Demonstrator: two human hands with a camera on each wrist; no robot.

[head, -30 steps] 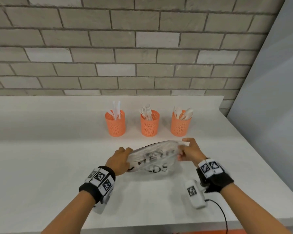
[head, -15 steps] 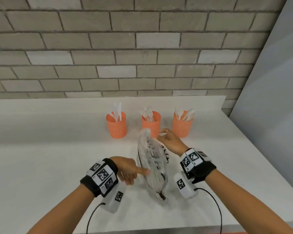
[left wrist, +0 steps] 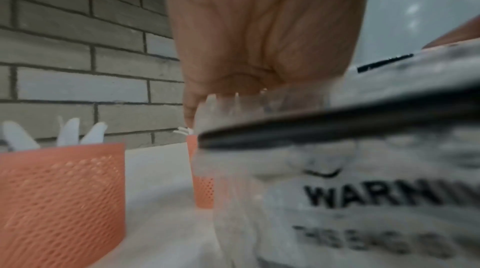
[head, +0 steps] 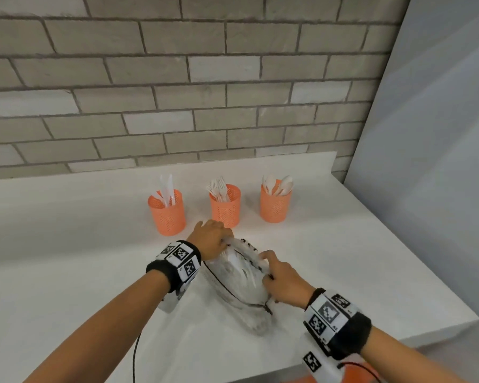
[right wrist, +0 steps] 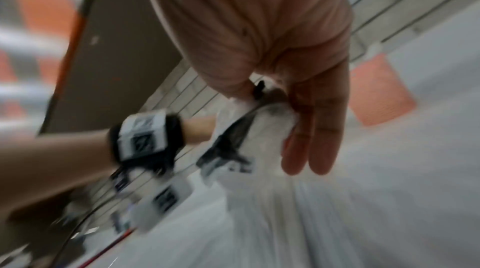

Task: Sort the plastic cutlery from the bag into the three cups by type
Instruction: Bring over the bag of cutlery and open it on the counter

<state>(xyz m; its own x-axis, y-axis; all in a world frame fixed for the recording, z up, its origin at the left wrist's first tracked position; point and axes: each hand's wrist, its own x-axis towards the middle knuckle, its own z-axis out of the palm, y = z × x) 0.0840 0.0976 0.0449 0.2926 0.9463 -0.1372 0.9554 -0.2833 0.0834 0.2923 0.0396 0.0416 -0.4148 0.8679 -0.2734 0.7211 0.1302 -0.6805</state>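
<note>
A clear plastic zip bag [head: 239, 283] with black print stands on its edge on the white counter [head: 67, 272], running away from me. My left hand [head: 217, 240] grips the bag's far top corner, fingers curled over the rim [left wrist: 259, 95]. My right hand [head: 277, 275] pinches the top edge nearer to me, by the black zipper pull [right wrist: 258, 88]. White shapes show blurred through the plastic. Behind stand three orange mesh cups: knives in the left cup [head: 168, 217], forks in the middle cup [head: 225, 210], spoons in the right cup [head: 275, 203].
A brick wall [head: 177, 92] rises behind the counter, and a grey panel [head: 432, 161] closes the right side. The counter's front right corner [head: 470, 317] is close to my right wrist. A black cable [head: 134, 355] trails from my left wrist unit.
The bag turned from crosswise to lengthwise. My left hand went from its side to the far top corner; my right hand came back from the far end to the nearer top edge.
</note>
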